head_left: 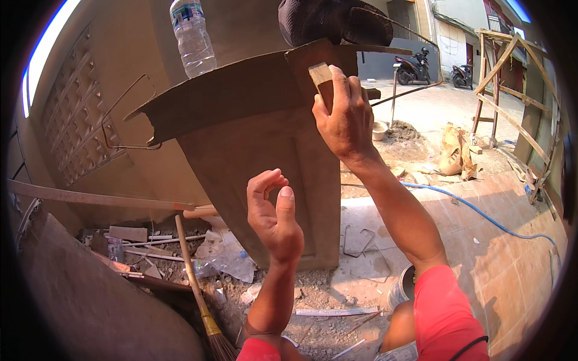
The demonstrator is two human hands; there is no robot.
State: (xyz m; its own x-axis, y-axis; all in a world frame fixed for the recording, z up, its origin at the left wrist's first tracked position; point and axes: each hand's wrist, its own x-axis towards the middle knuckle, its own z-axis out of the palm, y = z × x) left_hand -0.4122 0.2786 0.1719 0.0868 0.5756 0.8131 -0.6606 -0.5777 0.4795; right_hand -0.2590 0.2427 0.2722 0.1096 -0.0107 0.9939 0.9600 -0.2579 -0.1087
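My right hand [349,123] grips a small wooden block [321,73] between thumb and fingers, at the upper right of a grey cement pillar [259,162]. The block is tilted and looks to be against the wide top band [223,93]; most of it is hidden by the hand. My left hand [274,213] is raised in front of the pillar's face, its fingers curled and the thumb apart, with nothing in it. A clear plastic bottle [195,45] stands behind the pillar's top edge. Beside it sits a dark mesh-textured object [319,23], possibly a shoe.
Bent wire rods [107,129] stick out at the pillar's left. A broom [191,271] leans among rubble at lower left. A bucket [398,292] stands by my knee. Rightward are a blue hose [475,207], a wooden frame [497,90] and parked motorbikes [415,66].
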